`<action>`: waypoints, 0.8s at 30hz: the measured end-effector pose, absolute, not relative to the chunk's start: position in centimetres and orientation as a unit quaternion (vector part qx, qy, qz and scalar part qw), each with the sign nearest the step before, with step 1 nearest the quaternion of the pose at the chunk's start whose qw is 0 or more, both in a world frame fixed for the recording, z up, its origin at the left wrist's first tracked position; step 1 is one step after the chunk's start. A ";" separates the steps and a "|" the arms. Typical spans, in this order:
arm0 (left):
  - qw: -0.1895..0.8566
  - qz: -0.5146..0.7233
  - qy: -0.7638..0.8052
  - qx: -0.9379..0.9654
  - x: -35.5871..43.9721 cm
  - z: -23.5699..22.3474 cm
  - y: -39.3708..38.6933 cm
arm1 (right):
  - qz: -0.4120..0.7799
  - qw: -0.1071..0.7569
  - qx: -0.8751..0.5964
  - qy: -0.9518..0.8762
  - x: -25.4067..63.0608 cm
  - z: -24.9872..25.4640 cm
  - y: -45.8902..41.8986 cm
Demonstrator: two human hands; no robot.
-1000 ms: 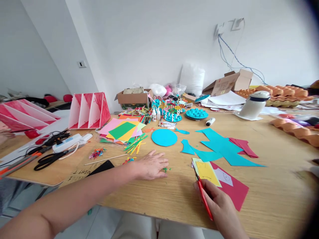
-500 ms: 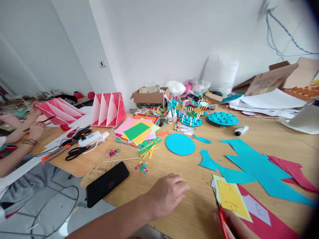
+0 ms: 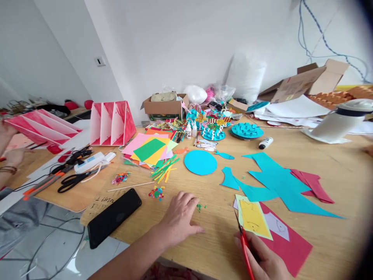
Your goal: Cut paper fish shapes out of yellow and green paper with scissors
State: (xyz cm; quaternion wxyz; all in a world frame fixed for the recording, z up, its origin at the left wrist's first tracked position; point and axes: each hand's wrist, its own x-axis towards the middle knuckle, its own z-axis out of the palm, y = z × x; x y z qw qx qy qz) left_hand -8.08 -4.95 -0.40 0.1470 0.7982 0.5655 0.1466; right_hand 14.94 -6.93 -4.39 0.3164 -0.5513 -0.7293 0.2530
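My left hand (image 3: 181, 217) rests low over the wooden table, thumb spread away from the fingers. By its fingertips lie small green paper bits (image 3: 199, 207). In my right hand (image 3: 262, 254) is a pair of red-handled scissors (image 3: 245, 249), blades pointing away from me. The blade tips are beside a yellow sheet with a pencil drawing (image 3: 251, 217), on a pale green sheet. Under these is a red sheet (image 3: 294, 252), which also carries a lilac piece with a drawn outline (image 3: 278, 226).
A blue paper circle (image 3: 200, 162) and blue offcuts (image 3: 279, 179) lie farther back. Left are a black phone (image 3: 114, 217), coloured sheets (image 3: 149, 152), paper strips (image 3: 164, 169) and confetti (image 3: 156, 193). Another person's hand (image 3: 14, 157) is at far left, beside pink-red racks (image 3: 112, 123).
The camera view has swung to the right. My left hand has shifted slightly left and its thumb has spread, with green bits now showing beside it. My right hand still holds the scissors.
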 end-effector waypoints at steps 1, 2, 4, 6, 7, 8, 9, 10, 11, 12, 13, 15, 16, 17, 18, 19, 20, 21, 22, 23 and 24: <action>0.135 0.138 0.571 0.798 -7.9 -0.8 -5.0 | 0.252 0.316 -0.551 -0.730 14.9 -4.4 -7.0; 0.120 0.130 0.574 0.800 -7.8 -1.1 -5.0 | 0.249 0.317 -0.552 -0.730 14.8 -4.5 -7.1; 0.084 0.113 0.571 0.809 -7.9 -1.7 -4.7 | 0.244 0.318 -0.554 -0.730 14.7 -4.6 -7.2; 0.048 0.098 0.562 0.820 -8.3 -2.3 -4.3 | 0.242 0.321 -0.553 -0.730 14.7 -4.7 -7.2; 0.033 0.091 0.560 0.823 -8.5 -2.5 -4.0 | 0.243 0.322 -0.552 -0.730 14.8 -4.7 -7.2; 0.020 0.085 0.560 0.824 -8.7 -2.7 -3.6 | 0.245 0.324 -0.550 -0.730 14.8 -4.7 -7.2; 0.011 0.079 0.561 0.824 -8.9 -2.9 -3.2 | 0.245 0.327 -0.549 -0.729 14.8 -4.7 -7.2; 0.005 0.073 0.563 0.823 -9.0 -3.0 -2.7 | 0.245 0.329 -0.550 -0.728 14.8 -4.6 -7.2; 0.001 0.068 0.565 0.822 -9.2 -3.0 -2.2 | 0.245 0.332 -0.551 -0.726 14.7 -4.6 -7.1; 0.001 0.063 0.569 0.820 -9.3 -2.9 -1.8 | 0.244 0.333 -0.553 -0.724 14.7 -4.5 -7.1; 0.001 0.059 0.573 0.817 -9.4 -2.7 -1.4 | 0.243 0.335 -0.553 -0.723 14.6 -4.5 -7.2; 0.012 0.053 0.578 0.814 -9.7 -2.0 -0.9 | 0.245 0.335 -0.553 -0.722 14.5 -4.4 -7.2; 0.021 0.050 0.576 0.816 -9.9 -1.6 -0.9 | 0.246 0.336 -0.553 -0.722 14.5 -4.3 -7.2; 0.031 0.045 0.571 0.819 -10.1 -1.3 -1.1 | 0.245 0.339 -0.554 -0.720 14.5 -4.3 -7.2; 0.040 0.036 0.564 0.824 -10.3 -1.0 -1.3 | 0.246 0.340 -0.554 -0.719 14.4 -4.2 -7.2; 0.049 0.024 0.557 0.829 -10.4 -0.8 -1.6 | 0.246 0.342 -0.554 -0.718 14.4 -4.2 -7.2; 0.056 0.012 0.549 0.834 -10.5 -0.8 -2.0 | 0.246 0.344 -0.553 -0.718 14.5 -4.2 -7.2; 0.060 0.004 0.541 0.839 -10.6 -0.8 -2.2 | 0.246 0.345 -0.552 -0.718 14.5 -4.2 -7.2; 0.063 -0.001 0.533 0.844 -10.5 -1.0 -2.4 | 0.248 0.344 -0.551 -0.719 14.5 -4.2 -7.2; 0.064 -0.002 0.526 0.848 -10.4 -1.2 -2.4 | 0.251 0.342 -0.548 -0.721 14.6 -4.2 -7.2; 0.063 0.001 0.521 0.851 -10.2 -1.5 -2.3 | 0.253 0.340 -0.546 -0.722 14.6 -4.2 -7.2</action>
